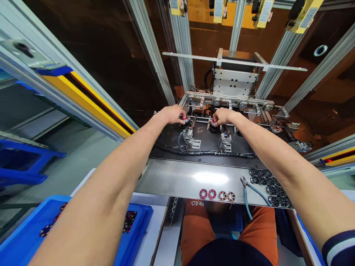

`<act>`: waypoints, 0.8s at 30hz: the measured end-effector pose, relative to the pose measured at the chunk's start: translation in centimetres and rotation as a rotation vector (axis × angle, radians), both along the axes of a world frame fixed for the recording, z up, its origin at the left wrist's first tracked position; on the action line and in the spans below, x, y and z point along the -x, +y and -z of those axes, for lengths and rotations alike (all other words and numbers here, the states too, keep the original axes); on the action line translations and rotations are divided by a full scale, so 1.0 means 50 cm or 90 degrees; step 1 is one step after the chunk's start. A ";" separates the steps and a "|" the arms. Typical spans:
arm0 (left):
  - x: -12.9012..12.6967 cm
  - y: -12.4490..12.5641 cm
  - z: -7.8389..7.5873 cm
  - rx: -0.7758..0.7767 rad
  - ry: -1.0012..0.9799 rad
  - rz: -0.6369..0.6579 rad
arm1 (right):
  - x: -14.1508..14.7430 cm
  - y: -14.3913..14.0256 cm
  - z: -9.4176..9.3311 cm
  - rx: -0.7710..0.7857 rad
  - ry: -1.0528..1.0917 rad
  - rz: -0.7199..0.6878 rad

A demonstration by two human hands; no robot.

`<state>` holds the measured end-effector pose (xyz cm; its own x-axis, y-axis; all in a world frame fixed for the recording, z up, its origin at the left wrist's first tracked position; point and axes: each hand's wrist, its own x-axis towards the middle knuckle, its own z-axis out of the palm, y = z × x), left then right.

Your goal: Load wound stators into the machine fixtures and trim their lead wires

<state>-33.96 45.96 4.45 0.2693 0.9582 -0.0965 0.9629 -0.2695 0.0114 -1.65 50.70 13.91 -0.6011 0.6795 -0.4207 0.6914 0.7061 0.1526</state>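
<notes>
At the far left of the machine, my left hand has its fingers closed around a red-and-black motor stator sitting on a round black holder. My right hand grips another red motor stator on the second holder along; its fingers partly cover the part. In front of the holders stand a left metal clamp block and a right metal clamp block. A copper-coloured stator rests on a holder at the far right. My right forearm hides the holder position between.
On the steel ledge lie a row of red stators and copper stators, blue-handled cutters, and several black rings. Blue trays with stators stand lower left. Yellow light-curtain bars flank the opening.
</notes>
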 end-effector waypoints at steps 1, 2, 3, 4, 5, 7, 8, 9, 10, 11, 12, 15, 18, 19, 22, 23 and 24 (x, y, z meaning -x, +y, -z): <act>0.003 -0.002 0.000 -0.005 -0.004 0.007 | -0.002 -0.001 0.001 -0.005 0.009 -0.002; 0.006 -0.003 -0.001 -0.006 -0.007 0.016 | -0.004 -0.002 0.001 -0.011 0.017 -0.005; 0.009 -0.003 -0.002 -0.004 -0.009 0.027 | -0.007 -0.004 0.001 -0.017 0.025 -0.006; 0.010 -0.002 -0.004 0.000 -0.011 0.038 | -0.009 -0.007 0.001 -0.023 0.033 -0.007; 0.012 -0.001 -0.006 0.004 -0.012 0.050 | -0.011 -0.010 0.000 -0.028 0.041 -0.008; 0.014 0.004 -0.009 0.015 -0.013 0.072 | -0.014 -0.019 0.001 -0.039 0.057 -0.008; 0.016 0.007 -0.009 0.022 -0.013 0.083 | -0.016 -0.024 0.003 -0.046 0.065 -0.007; 0.018 0.009 -0.008 0.028 -0.013 0.093 | -0.017 -0.029 0.006 -0.054 0.074 -0.004; 0.020 0.011 -0.006 0.032 -0.012 0.101 | -0.018 -0.034 0.010 -0.062 0.081 0.000; 0.023 0.013 -0.003 0.033 -0.009 0.108 | -0.018 -0.040 0.014 -0.073 0.086 0.005; 0.025 0.013 0.000 0.032 -0.005 0.112 | -0.019 -0.046 0.019 -0.087 0.092 0.007; 0.027 0.005 0.009 0.021 0.011 0.116 | -0.023 -0.063 0.030 -0.128 0.110 0.006; 0.020 -0.011 0.011 0.008 0.023 0.114 | -0.029 -0.065 0.028 -0.145 0.160 0.018; 0.017 -0.017 0.010 0.001 0.025 0.110 | -0.032 -0.061 0.024 -0.147 0.183 0.021; 0.006 -0.036 0.005 -0.017 0.027 0.096 | -0.045 -0.058 0.001 -0.164 0.288 0.010; 0.003 -0.041 0.003 -0.024 0.026 0.092 | -0.052 -0.066 -0.010 -0.174 0.343 0.007; 0.001 -0.046 0.002 -0.030 0.024 0.089 | -0.060 -0.082 -0.021 -0.179 0.410 0.006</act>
<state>-33.99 43.65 4.36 0.3979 0.9152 -0.0643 0.9153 -0.4008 -0.0394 1.35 46.62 14.97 -0.6649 0.7170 0.2091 0.7118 0.6931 -0.1133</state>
